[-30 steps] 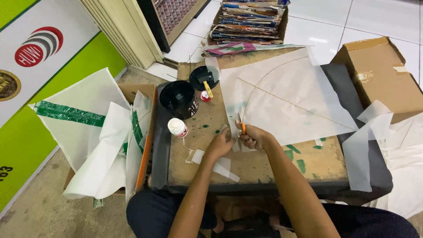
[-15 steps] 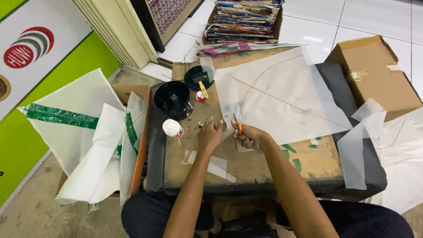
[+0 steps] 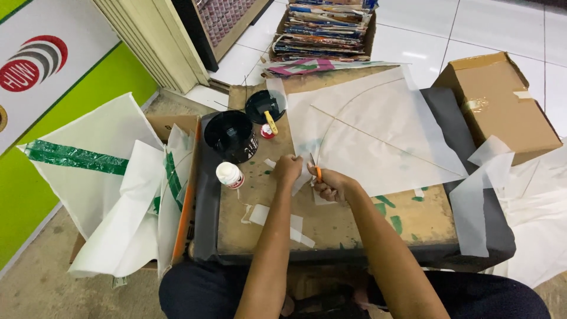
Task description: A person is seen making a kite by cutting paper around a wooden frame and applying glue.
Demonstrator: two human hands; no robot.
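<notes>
A white paper kite (image 3: 378, 133) with thin stick spars lies flat on a brown cardboard work board (image 3: 354, 224). My right hand (image 3: 332, 184) grips orange-handled scissors (image 3: 317, 171) at the kite's near left corner, blades pointing away from me. My left hand (image 3: 287, 168) pinches the paper edge just left of the blades. Small white paper offcuts (image 3: 260, 214) lie on the board close to my forearms.
A white glue bottle (image 3: 229, 175), a black bowl (image 3: 230, 136) and a black lid with a yellow-handled tool (image 3: 266, 106) stand left of my hands. Finished kites with green stripes (image 3: 106, 177) fill a box at left. A cardboard box (image 3: 502, 103) sits right; stacked magazines (image 3: 325, 29) behind.
Both hands stay at the kite's corner with the scissors; they have shifted slightly along the paper edge. The view has drifted a little.
</notes>
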